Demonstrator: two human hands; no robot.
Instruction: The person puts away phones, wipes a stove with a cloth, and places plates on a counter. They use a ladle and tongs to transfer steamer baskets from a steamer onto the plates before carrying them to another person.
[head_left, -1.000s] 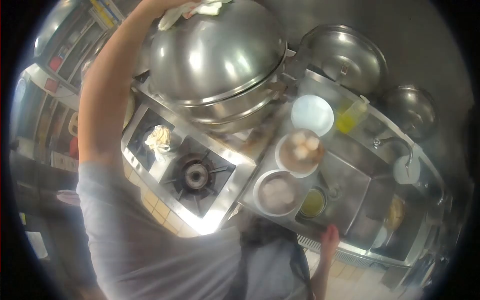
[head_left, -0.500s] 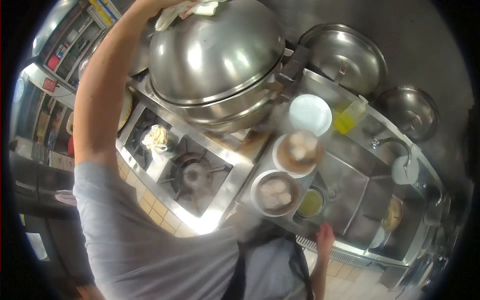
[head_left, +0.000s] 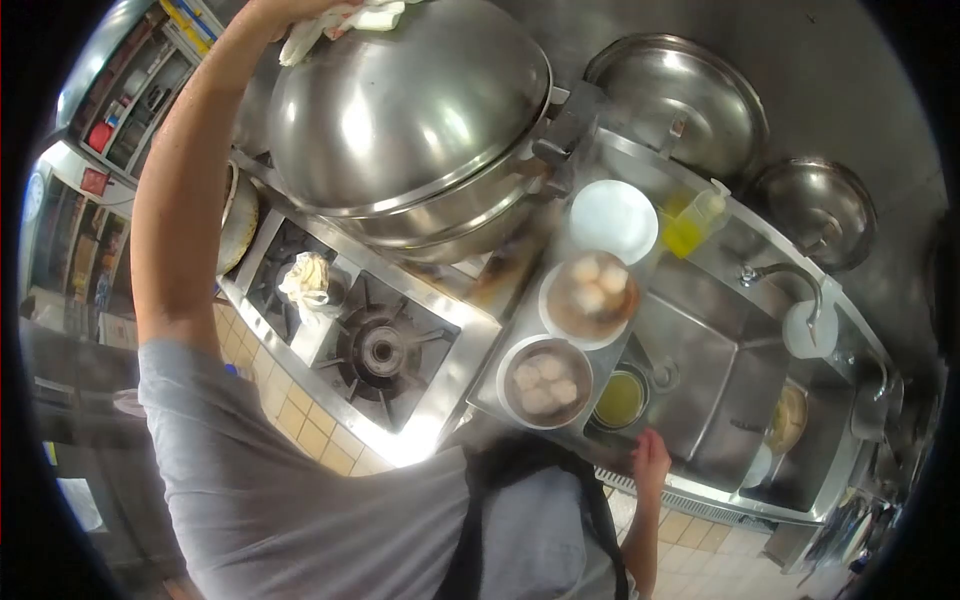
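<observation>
Gleaming domed steel lid (head_left: 400, 110), cloth-topped (head_left: 340, 18)

The person wears a plain, short-sleeved grey cotton T-shirt (head_left: 290, 490), loose and softly creased, its sleeve hem ending above the elbow so the left forearm is bare. Over the shirt hangs a dark, near-black apron (head_left: 520, 470); its top edge curves across the chest, and two narrow dark straps run down either side of a grey panel of shirt at the front. The left hand (head_left: 290, 8) is mostly cut off by the top of the view. The right hand (head_left: 651, 462) is bare, with no glove, ring or watch that I can make out.
</observation>
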